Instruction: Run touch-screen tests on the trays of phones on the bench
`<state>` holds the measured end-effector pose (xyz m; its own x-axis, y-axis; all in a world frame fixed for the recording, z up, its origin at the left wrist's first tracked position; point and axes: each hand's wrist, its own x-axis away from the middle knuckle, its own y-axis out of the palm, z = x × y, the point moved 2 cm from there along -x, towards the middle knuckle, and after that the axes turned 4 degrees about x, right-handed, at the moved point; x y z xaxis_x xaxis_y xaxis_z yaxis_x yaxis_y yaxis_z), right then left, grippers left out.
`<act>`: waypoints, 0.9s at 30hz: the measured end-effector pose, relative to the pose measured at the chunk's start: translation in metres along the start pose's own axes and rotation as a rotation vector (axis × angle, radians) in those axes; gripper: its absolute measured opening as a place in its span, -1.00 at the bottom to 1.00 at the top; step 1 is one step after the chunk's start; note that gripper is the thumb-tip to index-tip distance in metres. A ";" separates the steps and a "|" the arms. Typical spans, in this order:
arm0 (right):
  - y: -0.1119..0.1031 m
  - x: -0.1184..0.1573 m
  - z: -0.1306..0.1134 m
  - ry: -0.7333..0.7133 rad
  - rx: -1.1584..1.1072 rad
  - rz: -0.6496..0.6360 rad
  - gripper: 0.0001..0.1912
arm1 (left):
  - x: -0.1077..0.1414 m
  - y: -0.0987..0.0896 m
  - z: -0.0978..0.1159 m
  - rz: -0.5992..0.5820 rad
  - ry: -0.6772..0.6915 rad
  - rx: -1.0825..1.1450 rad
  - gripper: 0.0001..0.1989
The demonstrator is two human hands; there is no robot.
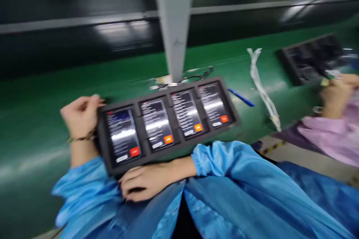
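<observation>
A dark foam tray (146, 157) lies slightly tilted across the green bench, holding several phone-like devices with lit screens. White text lines and a red or orange block show on each, including the leftmost device (120, 130) and the rightmost device (212, 101). At the tray's left end my left hand (81, 115) is curled closed, its fingertips close to the far left corner; nothing shows in it. My right hand (147, 181) rests along the near edge, fingers loosely bent and a little apart, holding nothing visible. Whether it touches the tray is unclear.
A grey post (175, 26) stands behind the tray, with a thin black cable (196, 77) at its foot. To the right lie a blue pen-like stick (241, 98) and a white cable bundle (263, 89). A co-worker's hand (338, 93) works by another dark tray (294, 71).
</observation>
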<state>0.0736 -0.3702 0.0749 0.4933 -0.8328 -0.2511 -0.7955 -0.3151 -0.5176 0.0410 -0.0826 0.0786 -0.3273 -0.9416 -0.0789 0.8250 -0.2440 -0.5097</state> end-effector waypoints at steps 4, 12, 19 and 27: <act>0.008 -0.001 0.000 -0.107 -0.034 0.006 -0.69 | 0.001 -0.016 -0.015 0.025 0.088 0.083 -0.76; 0.003 0.001 -0.001 -0.086 0.021 -0.029 -0.66 | 0.001 -0.005 -0.013 0.018 0.110 0.121 -0.72; -0.001 0.000 -0.003 -0.070 0.029 -0.048 -0.67 | 0.002 -0.008 -0.012 0.016 0.052 0.122 -0.77; 0.003 0.000 -0.001 -0.075 -0.013 -0.051 -0.73 | 0.000 -0.008 -0.007 0.035 -0.007 0.057 -0.81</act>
<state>0.0708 -0.3712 0.0741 0.5578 -0.7793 -0.2855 -0.7731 -0.3628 -0.5203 0.0314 -0.0795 0.0769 -0.2948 -0.9513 -0.0900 0.8610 -0.2236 -0.4568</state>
